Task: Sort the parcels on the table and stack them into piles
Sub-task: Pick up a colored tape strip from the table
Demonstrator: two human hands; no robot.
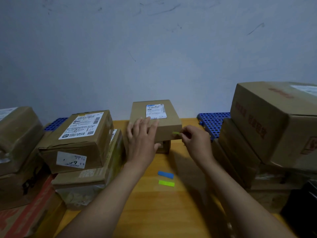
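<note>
A: Where is the middle parcel (pixel 155 117)?
B: Back centre of the table (pixel 171 212), near the wall (pixel 154 48). It sits on a smaller box (pixel 163 146), and its front edge overhangs that box. White label on top, toward the far right.
A: And the left hand (pixel 143 141)?
B: Flat on the parcel's near-left top. Fingers straight and spread, holding nothing; thumb down over the front face.
A: The right hand (pixel 195 143)?
B: At the parcel's front right corner. Fingers pinched on a green tab (pixel 176 133) that touches the front face there.
A: Room at the sides?
B: Tight. In the left pile (pixel 80 140) a labelled box sits on a wider one, whose right edge is just beside the left wrist. The right pile (pixel 274 121) has a big carton on top, and its lower boxes edge close to the right forearm.
A: Open ground?
B: A lane of bare table between the piles, running toward the viewer. A blue strip (pixel 165 174) and a green strip (pixel 166 183) lie in it, just apart, between the forearms.
A: Behind?
B: A blue perforated panel (pixel 214 121) shows between the parcel and the right pile.
</note>
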